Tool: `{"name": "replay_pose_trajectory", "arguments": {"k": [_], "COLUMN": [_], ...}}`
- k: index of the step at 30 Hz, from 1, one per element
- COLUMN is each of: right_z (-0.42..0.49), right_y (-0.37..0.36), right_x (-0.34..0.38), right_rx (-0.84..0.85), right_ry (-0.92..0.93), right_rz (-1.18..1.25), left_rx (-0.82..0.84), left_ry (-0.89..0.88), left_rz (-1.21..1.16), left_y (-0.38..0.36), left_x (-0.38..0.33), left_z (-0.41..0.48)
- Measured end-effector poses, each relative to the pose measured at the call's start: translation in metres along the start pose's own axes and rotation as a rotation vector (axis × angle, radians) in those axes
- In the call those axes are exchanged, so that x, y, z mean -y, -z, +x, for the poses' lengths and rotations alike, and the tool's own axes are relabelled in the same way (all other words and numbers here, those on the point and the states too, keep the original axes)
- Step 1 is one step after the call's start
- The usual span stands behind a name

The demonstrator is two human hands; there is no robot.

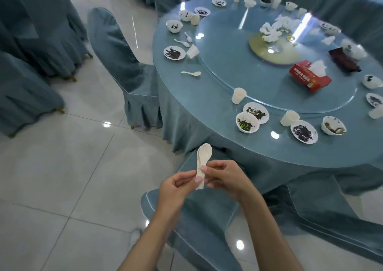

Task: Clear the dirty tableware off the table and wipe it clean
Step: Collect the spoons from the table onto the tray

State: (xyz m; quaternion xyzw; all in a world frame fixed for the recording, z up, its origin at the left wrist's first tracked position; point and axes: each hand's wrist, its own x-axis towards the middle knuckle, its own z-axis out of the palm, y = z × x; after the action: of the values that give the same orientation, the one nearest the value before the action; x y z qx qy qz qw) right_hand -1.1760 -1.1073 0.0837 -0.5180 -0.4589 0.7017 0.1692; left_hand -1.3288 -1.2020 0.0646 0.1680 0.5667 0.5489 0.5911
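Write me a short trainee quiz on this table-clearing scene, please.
1. True or false: the left hand and the right hand both hold the stacked spoons.
2. The red tissue box rests on: A a chair; B the turntable; C the floor.
3. Does the lone spoon lie on the turntable or off it?
Key: 1 true; 2 B; 3 off it, on the outer ring of the table.
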Motion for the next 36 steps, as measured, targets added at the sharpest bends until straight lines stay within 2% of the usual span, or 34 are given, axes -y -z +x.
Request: {"name": "replay_pose_trajectory", "arguments": {"k": [6, 14, 19, 26, 31, 36], "right_z": [0.043, 0.085, 0.117, 0.203, 0.269, 0.316], "right_y": [-0.084, -0.144, -0.159, -0.171, -0.184, -0.193], "right_x": [0.046, 0.075, 0.092, 0.109, 0.13, 0.16], "right_rx": [0.084, 0.135, 0.172, 0.057, 0.024, -0.075], "right_ry": [-0.043, -0.086, -0.084, -0.105, -0.056, -0.016], "right_rz": [-0.245, -0.189, -0.265, -0.062, 0.188, 0.303], "left_rx": [0.05, 0.127, 0.152, 0.126, 0.101, 0.15], "left_ry": [0.068, 0.06, 0.05, 0.06, 0.082, 0.077], "left_rz": [0.062, 0.113, 0.158, 0.193, 0.175, 0.185], "left_y": [0.093, 0.159, 0.181, 0.191, 0.19, 0.188], "left_x": [-0.058, -0.112, -0.135, -0.164, -0.202, -0.233], "left_z": [0.023, 0.056, 0.092, 0.168, 0.242, 0.302]}}
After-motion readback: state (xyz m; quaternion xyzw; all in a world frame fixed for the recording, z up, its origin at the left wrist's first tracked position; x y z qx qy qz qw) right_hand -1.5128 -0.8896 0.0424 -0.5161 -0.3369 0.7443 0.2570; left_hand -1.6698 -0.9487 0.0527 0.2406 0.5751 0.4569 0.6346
